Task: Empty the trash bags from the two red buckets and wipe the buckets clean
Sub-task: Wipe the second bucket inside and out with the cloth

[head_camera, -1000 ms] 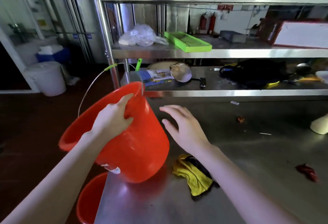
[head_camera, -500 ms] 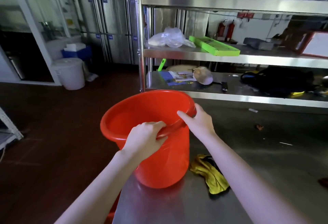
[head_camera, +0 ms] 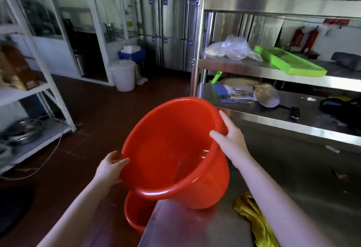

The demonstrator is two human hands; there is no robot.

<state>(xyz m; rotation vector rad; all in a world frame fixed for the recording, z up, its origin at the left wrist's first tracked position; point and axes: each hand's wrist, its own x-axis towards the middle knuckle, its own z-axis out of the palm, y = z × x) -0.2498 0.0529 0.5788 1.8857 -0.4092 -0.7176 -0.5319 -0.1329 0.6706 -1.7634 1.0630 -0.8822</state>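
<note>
I hold a red bucket [head_camera: 172,155] with both hands at the left edge of the steel table [head_camera: 304,178]. It is tilted, its mouth turned toward me, and its inside looks empty. My left hand [head_camera: 110,169] grips the rim at the lower left. My right hand [head_camera: 231,139] grips the rim at the right. A second red bucket [head_camera: 136,214] stands on the floor just below, partly hidden by the first bucket and the table edge. A yellow cloth [head_camera: 254,221] lies on the table beside my right forearm.
A steel shelf unit [head_camera: 273,67] rises behind the table, holding a clear plastic bag [head_camera: 230,48], a green tray [head_camera: 289,63] and papers. A white bin [head_camera: 124,74] stands on the dark red floor at the back. A white rack [head_camera: 39,90] stands at the left.
The bucket was upright on the table; now it is tipped toward me. My left hand slid to the lower-left rim. The view turned left, and the second bucket shows below.
</note>
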